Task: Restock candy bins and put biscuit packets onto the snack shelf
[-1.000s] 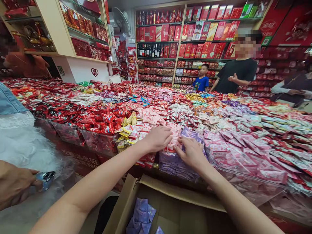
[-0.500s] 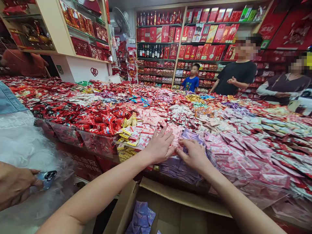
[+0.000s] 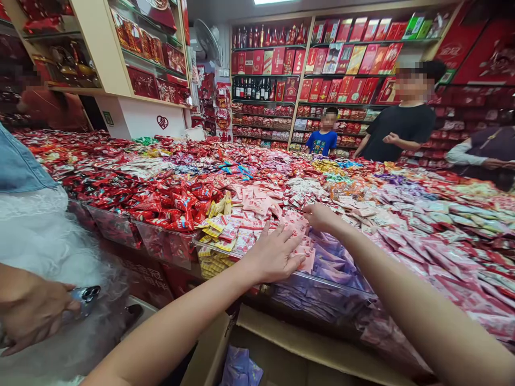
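My left hand [image 3: 277, 254] lies with fingers spread over pink candy packets [image 3: 295, 222] near the front of the display. Just beyond it, my right hand [image 3: 324, 219] has its fingers curled together at the far right edge of those pink packets; what is between the fingertips is hidden. Purple packets [image 3: 332, 257] fill the clear bin below my right forearm. To the left of my left hand are yellow-and-white packets [image 3: 219, 222]. Below my arms stands an open cardboard box [image 3: 306, 343] with some purple packets [image 3: 240, 367] inside.
Red-wrapped sweets [image 3: 161, 201] fill bins to the left, and pale pink packets [image 3: 426, 262] spread to the right. Close on my left, a person's hand [image 3: 36, 305] holds a phone [image 3: 86, 297]. Several people stand beyond the display, before shelves [image 3: 263, 72] of boxes and bottles.
My right hand has moved away from my left hand, up and over to the far edge of the pink packets. More of the purple packets shows. My left hand stays spread on the pink ones.
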Available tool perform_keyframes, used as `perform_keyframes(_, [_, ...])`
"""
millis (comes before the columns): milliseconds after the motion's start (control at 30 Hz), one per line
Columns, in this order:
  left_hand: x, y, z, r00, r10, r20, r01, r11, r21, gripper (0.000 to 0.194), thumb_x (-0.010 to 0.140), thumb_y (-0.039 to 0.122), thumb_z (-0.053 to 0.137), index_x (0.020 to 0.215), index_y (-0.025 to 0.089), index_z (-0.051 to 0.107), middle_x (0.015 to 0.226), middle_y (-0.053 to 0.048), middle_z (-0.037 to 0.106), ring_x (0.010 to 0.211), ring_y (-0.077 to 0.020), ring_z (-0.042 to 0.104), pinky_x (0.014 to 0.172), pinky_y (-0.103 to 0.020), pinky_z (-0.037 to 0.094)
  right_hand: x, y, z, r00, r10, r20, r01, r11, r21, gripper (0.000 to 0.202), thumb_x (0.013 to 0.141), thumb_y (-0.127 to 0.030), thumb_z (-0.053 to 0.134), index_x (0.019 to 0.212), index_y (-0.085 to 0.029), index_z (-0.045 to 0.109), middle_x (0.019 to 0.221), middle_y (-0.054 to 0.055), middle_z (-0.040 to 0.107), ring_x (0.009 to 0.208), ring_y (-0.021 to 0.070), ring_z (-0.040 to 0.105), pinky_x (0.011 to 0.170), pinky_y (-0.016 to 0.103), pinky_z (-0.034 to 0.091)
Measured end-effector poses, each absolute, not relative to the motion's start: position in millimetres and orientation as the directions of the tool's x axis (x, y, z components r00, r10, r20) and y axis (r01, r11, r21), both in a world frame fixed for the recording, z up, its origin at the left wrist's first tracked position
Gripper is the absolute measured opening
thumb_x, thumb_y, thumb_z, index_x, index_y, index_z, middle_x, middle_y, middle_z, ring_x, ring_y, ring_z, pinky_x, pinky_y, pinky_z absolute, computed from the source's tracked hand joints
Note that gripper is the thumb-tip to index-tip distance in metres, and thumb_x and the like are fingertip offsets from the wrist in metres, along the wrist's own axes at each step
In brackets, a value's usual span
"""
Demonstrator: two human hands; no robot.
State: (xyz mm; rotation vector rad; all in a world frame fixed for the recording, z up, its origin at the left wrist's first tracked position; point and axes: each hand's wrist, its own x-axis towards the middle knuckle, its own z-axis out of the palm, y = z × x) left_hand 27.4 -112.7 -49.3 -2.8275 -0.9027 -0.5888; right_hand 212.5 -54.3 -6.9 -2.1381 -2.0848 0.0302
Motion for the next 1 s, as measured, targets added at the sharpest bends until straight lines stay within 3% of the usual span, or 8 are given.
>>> perform_keyframes(100, [26.8,-113.2,-50.2,0.735,0.536,0.415,0.584,-0.811,0.012,0.050,0.089,0.046,0.028,0.130,0.022,0.039,0.132,-0.008,0.048,0.125,-0.0251,0.036,0.106,-0.053,0.018,211.9,-37.2,-5.0,-0.004,0.999,0.047,0.996,0.008,-0.093,0.027,0.078,-0.016,0.045,0.087,-0.015,0.070,0.085,0.008,0.071,0.077,0.0172,0.063,0.061,0.022,0.040])
perform_keyframes(200, [27.2,-113.4,-50.6,0.725,0.541,0.425,0.591,-0.807,0.019,0.049,0.089,0.046,0.029,0.130,0.022,0.040,0.130,-0.008,0.049,0.126,-0.0243,0.036,0.107,-0.052,0.016,213.3,-35.1,-3.0,-0.041,0.999,0.021,0.998,0.042,-0.054,0.023,0.076,-0.019,0.049,0.080,-0.017,0.071,0.079,0.005,0.070,0.070,0.0150,0.060,0.055,0.021,0.037])
perform_keyframes(400, [28.0,-113.3,-50.5,0.723,0.544,0.426,0.588,-0.808,0.033,0.049,0.088,0.045,0.030,0.130,0.022,0.040,0.130,-0.008,0.049,0.127,-0.0242,0.033,0.107,-0.053,0.015,220.1,-33.5,-2.5,-0.036,0.999,-0.014,0.999,0.036,0.013,0.021,0.074,-0.024,0.053,0.079,-0.014,0.071,0.078,0.009,0.069,0.070,0.0178,0.059,0.052,0.023,0.034])
perform_keyframes(600, [28.3,-114.0,-49.7,0.724,0.548,0.418,0.594,-0.804,0.025,0.048,0.088,0.045,0.031,0.128,0.021,0.042,0.127,-0.008,0.051,0.127,-0.0255,0.034,0.106,-0.054,0.017,224.2,-32.5,-4.2,-0.104,0.994,-0.028,0.994,0.104,-0.020,0.021,0.076,-0.022,0.052,0.087,-0.018,0.069,0.084,0.004,0.069,0.075,0.0153,0.059,0.058,0.021,0.036])
perform_keyframes(800, [28.9,-115.0,-48.5,0.709,0.554,0.435,0.606,-0.795,0.024,0.047,0.088,0.044,0.032,0.128,0.022,0.043,0.128,-0.008,0.051,0.125,-0.0257,0.035,0.106,-0.055,0.017,223.4,-28.8,-4.5,-0.085,0.993,-0.086,0.996,0.084,-0.019,0.017,0.073,-0.019,0.055,0.079,-0.014,0.070,0.078,0.008,0.069,0.071,0.0173,0.060,0.054,0.022,0.036])
perform_keyframes(1000, [28.1,-115.4,-47.6,0.701,0.556,0.448,0.611,-0.791,0.027,0.046,0.087,0.044,0.035,0.126,0.022,0.044,0.129,-0.008,0.050,0.123,-0.0258,0.039,0.105,-0.055,0.021,222.9,-23.2,-3.5,-0.103,0.992,-0.073,0.992,0.097,-0.084,0.021,0.073,-0.017,0.054,0.089,-0.015,0.069,0.088,0.005,0.070,0.076,0.0145,0.061,0.056,0.020,0.038])
